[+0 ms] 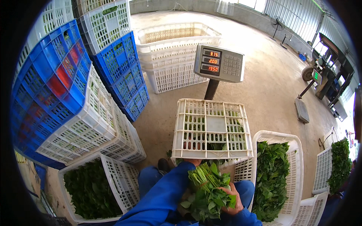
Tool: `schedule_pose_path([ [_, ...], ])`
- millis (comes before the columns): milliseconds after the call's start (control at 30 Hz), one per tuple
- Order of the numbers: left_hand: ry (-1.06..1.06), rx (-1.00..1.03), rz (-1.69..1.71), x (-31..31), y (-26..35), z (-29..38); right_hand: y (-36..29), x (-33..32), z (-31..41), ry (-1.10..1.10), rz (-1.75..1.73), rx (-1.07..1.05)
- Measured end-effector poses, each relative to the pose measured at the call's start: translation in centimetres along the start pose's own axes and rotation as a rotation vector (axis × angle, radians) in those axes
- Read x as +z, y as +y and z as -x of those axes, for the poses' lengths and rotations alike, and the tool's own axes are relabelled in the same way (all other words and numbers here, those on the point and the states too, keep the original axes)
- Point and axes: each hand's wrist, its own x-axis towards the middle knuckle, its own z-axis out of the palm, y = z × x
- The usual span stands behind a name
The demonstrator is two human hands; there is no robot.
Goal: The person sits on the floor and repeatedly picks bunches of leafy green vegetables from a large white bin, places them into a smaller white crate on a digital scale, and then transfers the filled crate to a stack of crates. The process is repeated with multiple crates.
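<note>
My right hand [232, 197] grips a bunch of leafy greens [208, 188], its cut stems bound with a thin reddish band. The stem end points up and left. My left arm reaches forward to the near lower edge of a white plastic crate [216, 125], where only a bit of my left hand [194, 162] shows. Its fingers are hidden beneath or inside the crate. Green leaves and reddish spots show through the crate's slots. Just behind that crate rises the display head of an electronic scale [219, 63], lit with red digits.
To my right, a white crate [297, 158] holds packed greens [271, 180]; another leaf-filled crate [110, 180] is at lower left. Tall stacks of blue crates [121, 60] and white crates stand left. Nested white crates [176, 76] stand behind. A second scale [302, 110] and a vehicle [331, 70] are farther right.
</note>
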Motion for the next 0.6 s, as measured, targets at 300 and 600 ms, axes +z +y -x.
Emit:
schedule_pose_path([
  [300,-0.057,-0.008,0.018,0.1,-1.1,0.3,4.0,6.9,-6.8,0.269,0.041,-0.074],
  [600,-0.082,0.01,0.048,0.1,-1.5,0.2,1.3,10.6,-13.5,0.648,0.07,-0.115],
])
